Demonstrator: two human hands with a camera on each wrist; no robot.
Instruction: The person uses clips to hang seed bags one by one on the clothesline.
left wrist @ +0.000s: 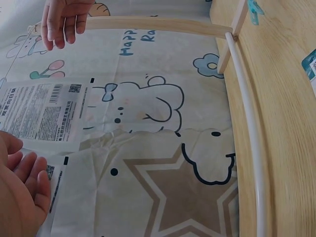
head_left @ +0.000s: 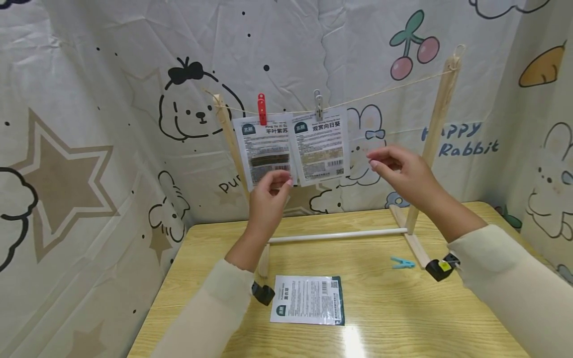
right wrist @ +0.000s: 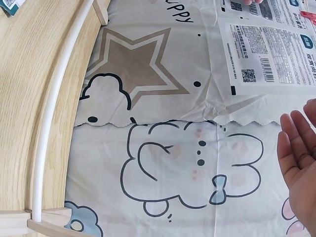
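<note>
Two seed packets hang side by side from a string. A red clip (head_left: 261,109) holds the left packet (head_left: 268,158), and a grey clip (head_left: 319,105) holds the right packet (head_left: 320,149). The left hand (head_left: 268,196), fingers loosely bent, is in front of the left packet's lower edge; whether it touches the packet is unclear. To the right of the right packet, the right hand (head_left: 405,174) is held in the air, relaxed and empty. In the right wrist view that hand (right wrist: 301,168) is apart from the right packet (right wrist: 271,57).
A third packet (head_left: 307,300) lies on the wooden table (head_left: 215,298), and a blue clip (head_left: 403,263) lies near the stand's right foot. Wooden posts (head_left: 436,119) carry the string, with a white rod (head_left: 335,235) low between them. A patterned cloth hangs behind.
</note>
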